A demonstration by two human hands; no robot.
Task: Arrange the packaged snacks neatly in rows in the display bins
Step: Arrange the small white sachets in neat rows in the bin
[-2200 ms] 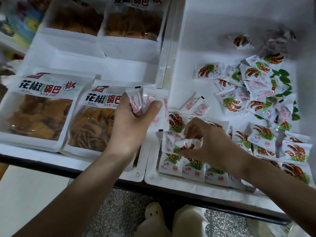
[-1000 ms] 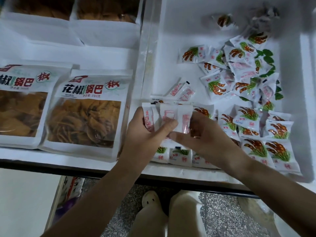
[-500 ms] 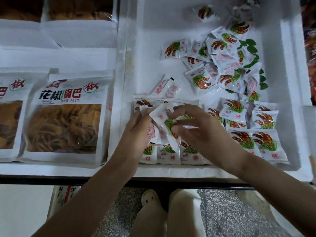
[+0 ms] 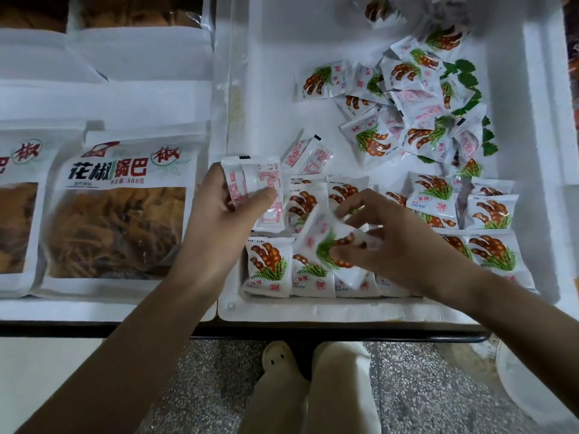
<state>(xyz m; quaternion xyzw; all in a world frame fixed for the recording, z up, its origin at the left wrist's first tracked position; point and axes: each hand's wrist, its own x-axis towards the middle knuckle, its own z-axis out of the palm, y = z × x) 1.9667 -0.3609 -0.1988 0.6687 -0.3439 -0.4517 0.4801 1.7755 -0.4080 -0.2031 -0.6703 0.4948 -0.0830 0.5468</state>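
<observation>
Because each small snack packet [image 4: 319, 242] is light, with a thin, shiny wrapper that crinkles and can slip, I think it is best pinched by its flat sides or its sealed edge, not squeezed hard. Nearest, the right hand [image 4: 401, 249] has its fingers curled and pinches one packet, tilted, just above the neat rows [image 4: 269, 267] at the 6 o'clock end of the white bin [image 4: 313, 311]. At its 9 o'clock the left hand [image 4: 216, 214] grips a small stack of packets [image 4: 263, 180], back sides up, with the thumb across them. Farther off, at 1 o'clock, a loose pile of packets [image 4: 407, 98] lies jumbled, not yet in rows.
</observation>
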